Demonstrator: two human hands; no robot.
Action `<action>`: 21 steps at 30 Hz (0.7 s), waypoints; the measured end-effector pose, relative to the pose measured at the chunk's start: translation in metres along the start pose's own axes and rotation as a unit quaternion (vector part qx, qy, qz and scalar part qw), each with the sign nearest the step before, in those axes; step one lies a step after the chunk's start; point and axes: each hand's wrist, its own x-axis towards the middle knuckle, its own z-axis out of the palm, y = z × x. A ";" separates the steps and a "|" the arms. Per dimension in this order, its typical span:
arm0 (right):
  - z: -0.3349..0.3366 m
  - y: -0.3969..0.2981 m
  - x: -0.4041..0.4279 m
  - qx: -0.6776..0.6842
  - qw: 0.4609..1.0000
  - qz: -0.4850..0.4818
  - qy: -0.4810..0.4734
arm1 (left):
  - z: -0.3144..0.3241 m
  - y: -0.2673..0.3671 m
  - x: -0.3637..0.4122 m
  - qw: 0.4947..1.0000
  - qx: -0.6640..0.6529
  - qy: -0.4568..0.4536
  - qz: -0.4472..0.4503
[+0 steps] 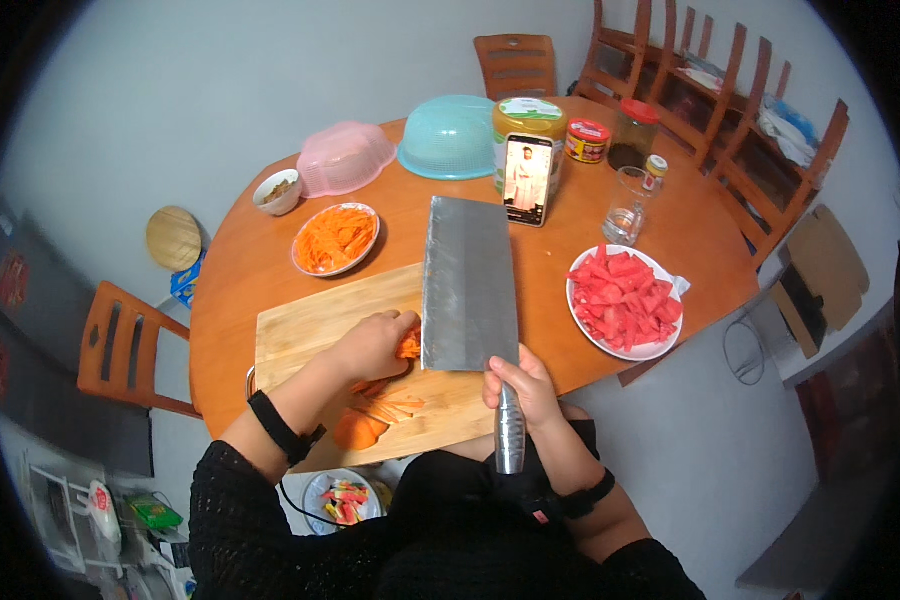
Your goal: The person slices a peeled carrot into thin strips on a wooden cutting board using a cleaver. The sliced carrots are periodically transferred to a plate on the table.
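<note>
My right hand (pixel 523 386) grips a metal-handled cleaver (pixel 471 289) where blade and handle meet, the broad blade raised above the right part of the wooden cutting board (pixel 300 330). Fingers bent, my left hand (pixel 375 346) rests on a bunch of shredded carrot (pixel 410 343) at the board's middle, left of the blade; its fingertips are partly hidden. Nearer my body, carrot slices (pixel 360 430) and some loose strips (pixel 397 405) lie on the board. Behind the board stands a bowl of shredded carrot (pixel 335 238).
Right of the board is a plate of cut watermelon (pixel 625 301). A phone (pixel 527 180) leans on a large tub (pixel 529 112), near a glass mug (pixel 625 206) and jars. Pink (pixel 345 159) and blue (pixel 448 137) plastic baskets lie upturned behind. Below the board's edge is a bin with rinds (pixel 343 501).
</note>
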 end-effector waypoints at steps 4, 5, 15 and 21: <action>0.000 -0.001 -0.001 -0.012 1.000 0.002 0.011 | -0.006 -0.002 -0.004 0.999 -0.037 0.036 -0.016; 0.001 -0.001 -0.001 -0.006 1.000 0.000 0.008 | -0.009 -0.004 -0.004 0.998 -0.053 0.033 -0.025; -0.001 -0.001 0.000 0.006 1.000 0.008 -0.002 | -0.025 -0.015 -0.004 0.985 -0.159 0.053 -0.044; 0.001 -0.002 -0.001 0.002 1.000 0.016 0.016 | -0.051 -0.028 -0.007 0.953 -0.273 0.063 -0.115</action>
